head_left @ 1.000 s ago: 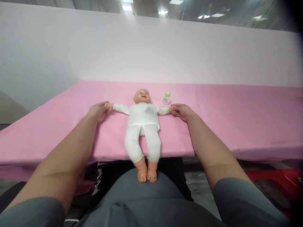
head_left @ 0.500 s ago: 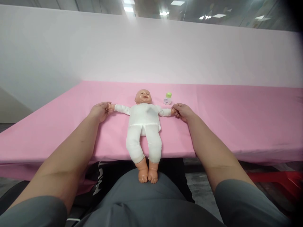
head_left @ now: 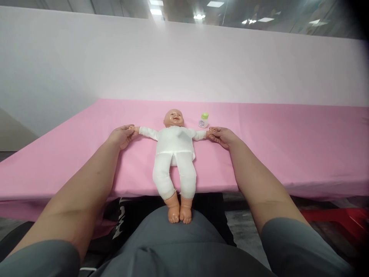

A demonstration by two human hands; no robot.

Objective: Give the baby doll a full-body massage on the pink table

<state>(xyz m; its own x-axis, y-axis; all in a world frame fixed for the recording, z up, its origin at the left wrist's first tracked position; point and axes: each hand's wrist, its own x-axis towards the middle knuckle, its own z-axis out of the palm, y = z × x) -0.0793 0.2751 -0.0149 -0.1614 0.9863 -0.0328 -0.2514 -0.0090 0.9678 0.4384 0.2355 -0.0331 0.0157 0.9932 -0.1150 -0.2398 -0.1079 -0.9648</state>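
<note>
A baby doll [head_left: 175, 140] with a white cloth body lies on its back on the pink-covered table [head_left: 268, 154], arms stretched out sideways. Its feet hang over the front edge, against my grey shirt. At the doll's hand on the left side of the view, my left hand [head_left: 122, 137] is closed around the small fingers. My right hand [head_left: 222, 136] grips the doll's other hand between thumb and fingers. Just beyond my right hand stands a small clear bottle [head_left: 203, 121] with a green cap and a printed label.
A white partition [head_left: 184, 65] rises behind the table, with glass and ceiling lights above it. Low on the right, beyond my arm, is a red plastic object [head_left: 337, 217], perhaps a stool. Dark fabric with white lettering shows below the table edge.
Both hands keep hold of the doll's hands. My right fingers have shifted slightly on the doll's hand, showing more of its small fingers. The doll and bottle stay in place.
</note>
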